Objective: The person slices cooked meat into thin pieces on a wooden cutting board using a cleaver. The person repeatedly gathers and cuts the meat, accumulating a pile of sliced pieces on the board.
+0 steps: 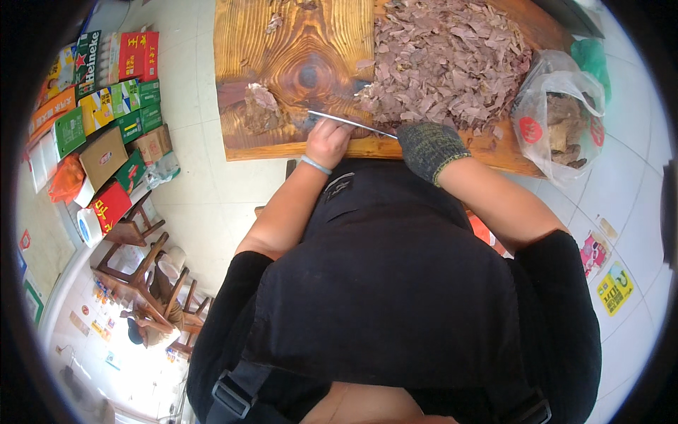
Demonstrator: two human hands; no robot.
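My right hand (431, 148), in a dark knitted glove, grips a knife (371, 129) at the near edge of the wooden table (312, 153). The narrow blade points left and is seen almost edge-on. Bare, with a pale bangle at the wrist, my left hand (327, 143) has its fingers bent right at the blade; whatever lies under them is hidden. Just left of the blade tip rests a brownish chunk, apparently cooked meat (262, 108). A broad heap of thin purplish-brown slices (450, 63) covers the right part of the table.
A clear plastic bag (561, 116) holding large brown chunks stands at the table's right corner, by a green bag (593, 66). Stacked cartons (106, 100) line the left side. Wooden stools (143, 270) and a seated person (153, 331) are at lower left.
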